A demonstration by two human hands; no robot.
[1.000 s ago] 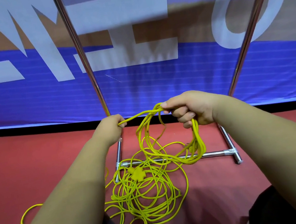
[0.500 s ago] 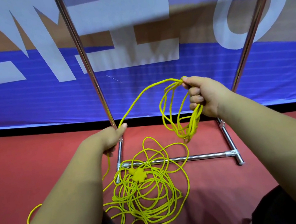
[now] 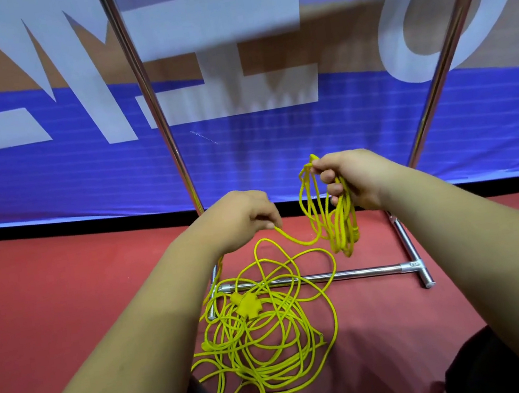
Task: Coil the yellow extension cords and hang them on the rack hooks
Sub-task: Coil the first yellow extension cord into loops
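Note:
A yellow extension cord (image 3: 266,340) lies in a loose tangle on the red floor, with its yellow multi-socket end (image 3: 246,305) on top. My right hand (image 3: 355,178) is shut on a small bundle of hanging loops (image 3: 339,218) from the same cord. My left hand (image 3: 238,219) pinches the strand that sags from those loops down toward the pile. The chrome rack shows its two uprights (image 3: 148,95) and its base bar (image 3: 347,273) behind the pile. No hooks are in view.
A blue and white banner (image 3: 260,142) hangs close behind the rack. The rack's right foot (image 3: 420,268) sticks out toward me on the floor. My dark-clad knees (image 3: 499,366) are at the bottom edge.
My right hand rose up and right with the loops, then came back down lower. My left hand slid along the strand, which now sags slack between the hands.

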